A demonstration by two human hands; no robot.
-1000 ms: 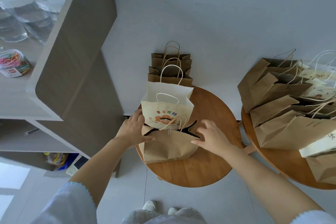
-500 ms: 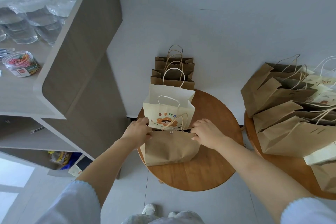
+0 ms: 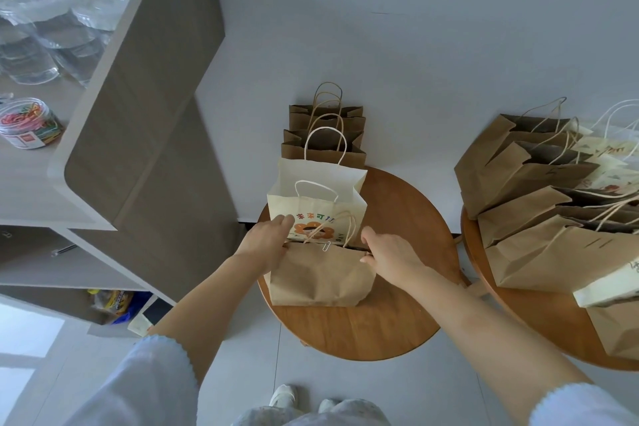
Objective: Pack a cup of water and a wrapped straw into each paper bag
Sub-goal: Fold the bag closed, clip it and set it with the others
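You are looking at: near bag (image 3: 321, 275), matt brown kraft paper, creased; round table (image 3: 377, 318), smooth satin wood; far-left cups (image 3: 52, 28), glossy clear plastic.

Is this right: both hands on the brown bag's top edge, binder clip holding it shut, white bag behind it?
Nearly. In the head view a paper clip, not a binder clip, holds the brown bag shut. Both the left hand and right hand are on its top edge, white bag behind.

Bare tabletop (image 3: 397, 304) beside bags (image 3: 321, 273)
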